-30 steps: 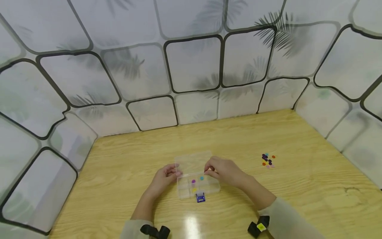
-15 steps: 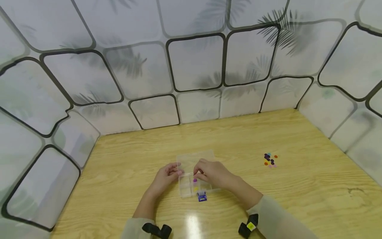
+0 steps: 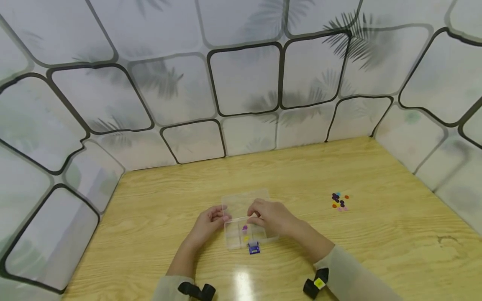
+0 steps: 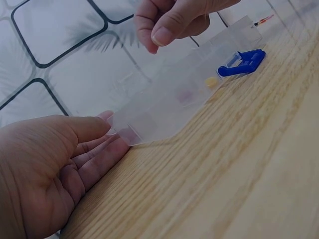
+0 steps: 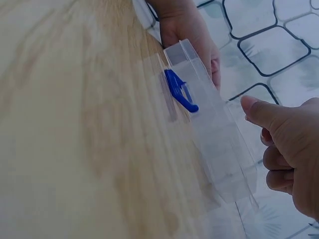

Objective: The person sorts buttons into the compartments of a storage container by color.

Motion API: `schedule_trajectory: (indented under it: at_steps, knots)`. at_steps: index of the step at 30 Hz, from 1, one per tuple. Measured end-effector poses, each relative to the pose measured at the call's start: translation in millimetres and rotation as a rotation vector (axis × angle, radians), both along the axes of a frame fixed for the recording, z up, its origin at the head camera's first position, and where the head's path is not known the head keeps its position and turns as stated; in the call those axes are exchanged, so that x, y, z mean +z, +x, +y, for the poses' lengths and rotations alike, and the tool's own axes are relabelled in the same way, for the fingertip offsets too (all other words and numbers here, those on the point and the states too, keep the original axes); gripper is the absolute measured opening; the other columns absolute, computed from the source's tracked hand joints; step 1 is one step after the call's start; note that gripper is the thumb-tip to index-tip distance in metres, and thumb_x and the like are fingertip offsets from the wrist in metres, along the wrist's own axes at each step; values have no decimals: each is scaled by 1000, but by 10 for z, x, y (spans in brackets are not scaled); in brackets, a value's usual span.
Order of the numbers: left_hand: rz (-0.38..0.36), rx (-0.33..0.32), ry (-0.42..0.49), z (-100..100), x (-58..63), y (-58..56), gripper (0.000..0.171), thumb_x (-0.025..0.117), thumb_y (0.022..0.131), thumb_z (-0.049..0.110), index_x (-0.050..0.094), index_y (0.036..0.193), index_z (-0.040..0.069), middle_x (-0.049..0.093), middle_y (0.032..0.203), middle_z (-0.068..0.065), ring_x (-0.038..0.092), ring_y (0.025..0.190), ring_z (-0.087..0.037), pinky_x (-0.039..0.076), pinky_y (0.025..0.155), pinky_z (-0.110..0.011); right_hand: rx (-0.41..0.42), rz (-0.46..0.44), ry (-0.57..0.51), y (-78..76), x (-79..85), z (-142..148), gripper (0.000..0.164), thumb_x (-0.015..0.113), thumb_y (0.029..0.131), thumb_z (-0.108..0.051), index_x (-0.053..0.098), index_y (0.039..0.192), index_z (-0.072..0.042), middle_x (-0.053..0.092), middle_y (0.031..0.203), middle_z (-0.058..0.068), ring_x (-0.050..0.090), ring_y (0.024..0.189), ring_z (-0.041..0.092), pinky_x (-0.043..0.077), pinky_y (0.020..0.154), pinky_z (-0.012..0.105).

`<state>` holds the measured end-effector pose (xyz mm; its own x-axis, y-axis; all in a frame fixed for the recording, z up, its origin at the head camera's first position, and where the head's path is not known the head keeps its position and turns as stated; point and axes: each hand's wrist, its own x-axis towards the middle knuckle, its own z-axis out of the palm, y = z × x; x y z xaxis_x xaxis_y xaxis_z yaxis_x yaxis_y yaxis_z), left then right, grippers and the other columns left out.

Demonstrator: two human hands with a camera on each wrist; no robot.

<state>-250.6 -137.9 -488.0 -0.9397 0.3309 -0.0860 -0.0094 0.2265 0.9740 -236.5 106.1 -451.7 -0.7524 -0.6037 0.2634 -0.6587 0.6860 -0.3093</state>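
Observation:
A clear plastic compartment box (image 3: 232,236) lies on the table with its clear lid (image 3: 237,202) raised at the back. My left hand (image 3: 208,225) grips the box's left end between thumb and fingers. Over the right compartments hovers my right hand (image 3: 272,216), thumb and fingers curled toward each other. No item shows between its fingertips (image 4: 158,44), though a tiny one could be hidden. One magenta piece (image 3: 244,228) and one yellow piece (image 3: 246,238) sit in a middle compartment. A blue latch-like plastic piece (image 3: 254,248) juts from the front edge.
Several small round discs (image 3: 337,200), dark purple, orange, pink, yellow and light blue, lie loose on the wooden table (image 3: 162,200) to the right. Patterned fabric (image 3: 248,83) stands behind the table and along both sides.
My right hand has moved left over the box, then slightly back right. The light-blue piece seen in the right compartment a second ago is out of sight. My left hand stays put.

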Motion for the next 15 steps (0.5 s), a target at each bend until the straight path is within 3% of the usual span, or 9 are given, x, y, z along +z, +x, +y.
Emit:
schedule_trajectory:
  at_steps: [15]
  knots:
    - [-12,6,-12,5,-32,-10,43,60,93,12,48,132,-3,62,108,-14,61,99,-18,54,82,-23,-143,40,-72,-53,-6,535,15,64,90,-28,64,96,-15,53,80,-9,42,65,2,38,52,16]
